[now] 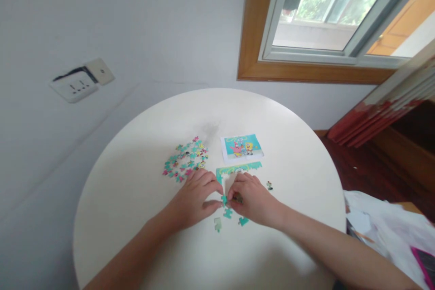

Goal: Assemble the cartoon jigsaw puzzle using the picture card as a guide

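My left hand rests on the table with thumb and forefinger at the upper and lower edges of a teal puzzle piece. My right hand is closed in a pinch at the right side of that piece, and another puzzle piece shows partly beneath its fingers. Just beyond the hands lies a joined strip of puzzle, its left side running down toward the fingers. Loose teal pieces lie nearer me: one piece below the fingertips, a second piece to the right, and a paler piece to the left.
A heap of loose puzzle pieces spreads on the round white table at left. Behind the strip lies a cartoon picture card. One single piece sits to the right. White plastic bags are beside the table.
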`<control>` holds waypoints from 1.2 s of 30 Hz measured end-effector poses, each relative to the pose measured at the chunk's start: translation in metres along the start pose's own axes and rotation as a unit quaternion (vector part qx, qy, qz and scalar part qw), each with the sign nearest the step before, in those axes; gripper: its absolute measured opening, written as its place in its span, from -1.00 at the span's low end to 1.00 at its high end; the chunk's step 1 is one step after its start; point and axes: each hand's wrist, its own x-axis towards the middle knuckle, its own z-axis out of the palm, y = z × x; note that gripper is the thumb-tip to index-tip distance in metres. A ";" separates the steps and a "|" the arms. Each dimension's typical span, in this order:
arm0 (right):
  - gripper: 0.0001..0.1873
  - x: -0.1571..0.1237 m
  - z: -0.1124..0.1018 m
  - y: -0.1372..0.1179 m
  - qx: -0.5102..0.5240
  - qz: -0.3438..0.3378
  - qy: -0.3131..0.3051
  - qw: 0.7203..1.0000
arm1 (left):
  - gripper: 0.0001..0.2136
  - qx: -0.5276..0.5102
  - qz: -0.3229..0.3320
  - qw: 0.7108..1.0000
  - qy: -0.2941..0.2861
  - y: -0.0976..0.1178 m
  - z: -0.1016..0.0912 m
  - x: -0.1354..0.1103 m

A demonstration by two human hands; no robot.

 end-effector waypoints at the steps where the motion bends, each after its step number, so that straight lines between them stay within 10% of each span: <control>1: -0.93 -0.001 -0.001 0.002 -0.002 -0.004 0.005 1.000 | -0.88 0.000 0.000 1.000 0.003 0.001 0.001 0.001; 25: -0.73 -0.012 -0.028 0.016 -0.150 -0.207 -0.020 0.967 | -0.92 0.037 -0.012 0.999 0.001 -0.001 -0.011 0.001; 36: -0.73 -0.010 -0.028 0.017 -0.166 -0.186 0.004 0.968 | -0.92 0.023 -0.020 0.999 0.015 -0.004 -0.013 0.001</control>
